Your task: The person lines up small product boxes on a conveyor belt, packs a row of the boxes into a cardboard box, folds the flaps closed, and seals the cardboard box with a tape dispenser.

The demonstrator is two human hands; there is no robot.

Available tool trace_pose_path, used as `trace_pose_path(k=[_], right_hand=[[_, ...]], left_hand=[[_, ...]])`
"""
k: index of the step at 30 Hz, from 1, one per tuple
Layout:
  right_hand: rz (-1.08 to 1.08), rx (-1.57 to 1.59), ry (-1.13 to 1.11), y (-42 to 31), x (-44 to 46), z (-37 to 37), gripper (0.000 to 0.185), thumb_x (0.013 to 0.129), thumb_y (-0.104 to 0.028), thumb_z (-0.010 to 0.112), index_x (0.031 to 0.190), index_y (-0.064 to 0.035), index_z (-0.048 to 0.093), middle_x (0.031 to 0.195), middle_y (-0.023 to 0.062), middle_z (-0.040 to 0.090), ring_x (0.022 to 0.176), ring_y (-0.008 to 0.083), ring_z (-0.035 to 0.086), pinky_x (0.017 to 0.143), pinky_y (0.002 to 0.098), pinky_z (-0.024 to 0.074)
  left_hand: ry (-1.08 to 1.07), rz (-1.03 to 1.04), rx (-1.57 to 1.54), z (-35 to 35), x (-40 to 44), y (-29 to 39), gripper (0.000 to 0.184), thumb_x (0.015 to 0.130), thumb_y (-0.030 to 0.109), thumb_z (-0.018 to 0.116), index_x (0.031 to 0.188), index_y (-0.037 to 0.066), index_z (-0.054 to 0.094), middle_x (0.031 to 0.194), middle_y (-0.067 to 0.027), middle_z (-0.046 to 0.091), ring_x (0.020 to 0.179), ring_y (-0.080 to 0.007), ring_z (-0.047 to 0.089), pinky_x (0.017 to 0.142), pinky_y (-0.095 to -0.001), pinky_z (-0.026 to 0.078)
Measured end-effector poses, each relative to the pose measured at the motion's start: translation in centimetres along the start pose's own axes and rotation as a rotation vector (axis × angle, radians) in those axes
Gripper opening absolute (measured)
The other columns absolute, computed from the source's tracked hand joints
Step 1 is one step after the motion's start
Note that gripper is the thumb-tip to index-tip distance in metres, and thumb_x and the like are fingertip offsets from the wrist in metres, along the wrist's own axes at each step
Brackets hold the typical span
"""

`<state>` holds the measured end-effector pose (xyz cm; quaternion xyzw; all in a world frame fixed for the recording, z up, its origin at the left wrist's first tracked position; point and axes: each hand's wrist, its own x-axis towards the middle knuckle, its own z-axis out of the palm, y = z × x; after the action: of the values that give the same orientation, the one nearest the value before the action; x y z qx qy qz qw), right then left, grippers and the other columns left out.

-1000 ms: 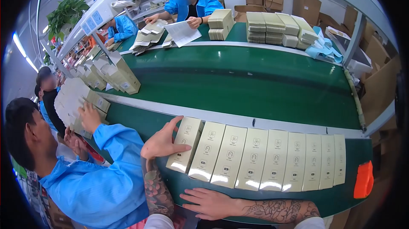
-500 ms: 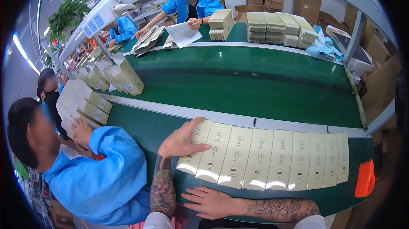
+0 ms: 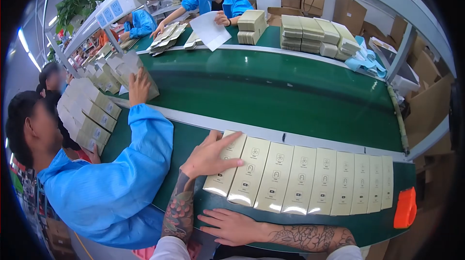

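Observation:
A row of several cream boxes (image 3: 304, 182) stands side by side on the green table, their printed narrow faces towards me. My left hand (image 3: 211, 157) rests on the leftmost box (image 3: 216, 182), index finger stretched along its top end and thumb lying across its face towards the neighbouring box. The fingers are spread; the other fingertips are partly hidden. In front of the row, my right hand (image 3: 234, 226) lies flat near the table's edge, fingers apart and nothing in it.
A bright orange plastic object (image 3: 406, 207) lies right of the row. Beyond a metal rail (image 3: 252, 131) runs a green belt (image 3: 271, 90). At left a co-worker in blue (image 3: 116, 173) reaches towards upright open boxes (image 3: 127, 68). Box stacks (image 3: 302, 32) stand opposite.
The co-worker at left has raised a hand from the near boxes to the open ones across the rail. The person opposite has shifted a white sheet. My hands keep almost the same pose.

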<state>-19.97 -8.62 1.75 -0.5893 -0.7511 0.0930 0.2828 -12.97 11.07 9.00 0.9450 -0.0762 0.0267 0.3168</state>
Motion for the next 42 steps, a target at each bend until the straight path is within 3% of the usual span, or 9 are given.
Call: trace_pose_path(k=[23,26,29,30,33,36,38,40,42], right_hand=[[-0.034,0.184,0.109,0.4,0.1,-0.2,0.042,0.095,-0.028,0.056,0.131,-0.0073,0.053,0.136,0.0187,0.05,0.128,0.0334,0.048,0.107,0.0407,0.0378],[0.216,0.765,0.311,-1.1,0.7,-5.9,0.037,0.099,-0.022,0.051,0.133,-0.0079,0.052,0.126,0.0202,0.057,0.11,0.0311,0.062,0.099,0.0388,0.0451],[0.352,0.935,0.958,-2.8,0.2,-12.5,0.058,0.101,-0.028,0.044,0.148,-0.0061,0.018,0.112,0.0179,0.058,0.083,0.0241,0.066,0.085,0.0344,0.0504],[0.367,0.93,1.257,-3.4,0.0,-14.6,0.074,0.101,-0.037,0.043,0.152,-0.0049,0.0,0.104,0.0154,0.056,0.076,0.0212,0.065,0.081,0.0324,0.0503],[0.084,0.559,1.676,-3.1,-2.8,-19.3,0.064,0.104,-0.042,0.03,0.151,-0.0043,0.009,0.103,0.0153,0.055,0.075,0.0197,0.06,0.074,0.0364,0.0496],[-0.158,0.58,1.492,-3.1,-4.7,-19.2,0.057,0.103,-0.043,0.032,0.141,-0.001,0.037,0.098,0.0119,0.057,0.075,0.0173,0.056,0.071,0.0346,0.0482],[0.112,0.658,1.036,-3.4,-4.1,-17.7,0.045,0.102,-0.037,0.038,0.114,-0.0015,0.062,0.091,0.009,0.059,0.076,0.0155,0.055,0.069,0.0328,0.0471],[0.494,0.863,0.419,-4.6,-1.4,-18.8,0.041,0.1,-0.036,0.044,0.089,-0.0034,0.067,0.083,0.0102,0.06,0.072,0.0198,0.054,0.068,0.0346,0.0461],[0.041,1.009,0.209,-2.8,-1.6,-17.8,0.039,0.099,-0.035,0.047,0.083,-0.0043,0.064,0.081,0.0108,0.059,0.069,0.022,0.054,0.066,0.0361,0.0456]], left_hand=[[0.12,0.084,-0.02,1.6,1.2,0.7,0.044,0.091,0.034,0.061,0.127,0.007,0.058,0.126,-0.016,0.054,0.118,-0.0369,0.043,0.104,-0.0459,0.035],[0.113,0.08,-0.028,1.8,1.0,0.5,0.044,0.091,0.034,0.061,0.127,0.008,0.058,0.126,-0.016,0.053,0.119,-0.0371,0.042,0.104,-0.046,0.035],[0.116,0.089,-0.023,1.9,1.2,0.5,0.045,0.091,0.034,0.061,0.128,0.009,0.058,0.128,-0.0161,0.053,0.119,-0.0378,0.042,0.104,-0.0463,0.035],[0.118,0.09,-0.017,1.9,1.2,0.4,0.045,0.091,0.034,0.06,0.128,0.009,0.058,0.128,-0.0161,0.053,0.12,-0.0381,0.041,0.104,-0.0464,0.035],[0.117,0.09,-0.013,1.8,1.2,0.3,0.045,0.092,0.035,0.06,0.129,0.01,0.058,0.13,-0.0163,0.052,0.12,-0.0388,0.041,0.105,-0.0467,0.035],[0.114,0.087,-0.008,1.8,1.3,0.3,0.046,0.092,0.035,0.06,0.13,0.01,0.057,0.131,-0.0164,0.051,0.121,-0.0395,0.04,0.105,-0.047,0.035],[0.108,0.083,-0.007,2.0,1.2,0.2,0.046,0.092,0.036,0.06,0.131,0.011,0.057,0.132,-0.0165,0.051,0.121,-0.0399,0.04,0.105,-0.0472,0.035],[0.101,0.077,-0.004,2.0,1.2,0.2,0.046,0.092,0.036,0.059,0.131,0.011,0.057,0.133,-0.0165,0.05,0.122,-0.0404,0.039,0.105,-0.0474,0.035],[0.096,0.074,0.002,2.0,1.2,0.1,0.047,0.092,0.036,0.059,0.132,0.012,0.057,0.134,-0.0166,0.05,0.122,-0.0409,0.039,0.106,-0.0476,0.035]])
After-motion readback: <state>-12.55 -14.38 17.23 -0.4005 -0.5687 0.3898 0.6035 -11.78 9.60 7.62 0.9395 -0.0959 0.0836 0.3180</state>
